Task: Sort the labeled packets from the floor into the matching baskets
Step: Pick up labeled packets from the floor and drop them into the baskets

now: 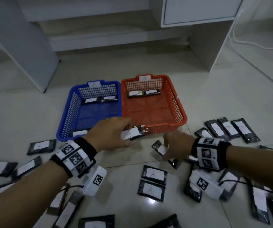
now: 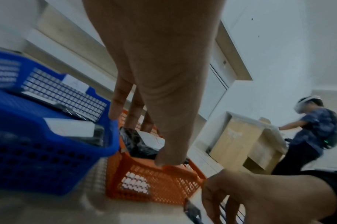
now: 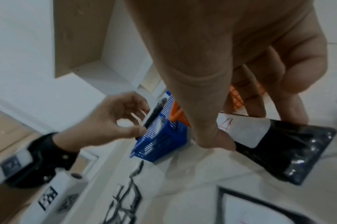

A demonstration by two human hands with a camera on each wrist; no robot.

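My left hand (image 1: 128, 133) pinches a black packet with a white label marked A (image 1: 135, 133), held above the floor where the near rims of both baskets meet. The blue basket tagged A (image 1: 63, 127) holds three packets, the orange basket tagged B (image 1: 183, 116) two. My right hand (image 1: 165, 148) grips another black packet (image 1: 158, 146), tilted just off the floor. The right wrist view shows thumb and fingers on that packet (image 3: 259, 136), its label marked A in red. In the left wrist view, my fingers (image 2: 115, 106) and thumb clamp the first packet (image 2: 142, 142) over the orange basket's rim (image 2: 154, 181).
Several black labeled packets lie around my arms: a row at the right (image 1: 229, 129), two marked A in front (image 1: 154, 181), more at the left (image 1: 41, 146). White furniture (image 1: 25, 46) stands behind the baskets. Another person (image 2: 315, 133) stands by a cardboard box (image 2: 240, 139).
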